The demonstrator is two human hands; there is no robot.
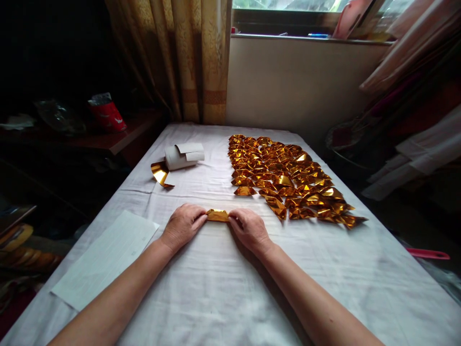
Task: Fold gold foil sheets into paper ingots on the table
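Note:
A small folded piece of gold foil paper [217,215] lies on the white cloth of the table [223,288]. My left hand [183,225] pinches its left end and my right hand [249,228] pinches its right end, fingers closed on it. Just beyond and to the right, several finished gold foil folds [284,178] lie in rows across the cloth.
A white paper roll [183,155] with a loose gold foil strip [160,174] lies at the far left of the table. A white sheet [108,257] sits near the left edge. A red packet [107,113] stands on a dark side shelf. Curtains and a windowsill are behind.

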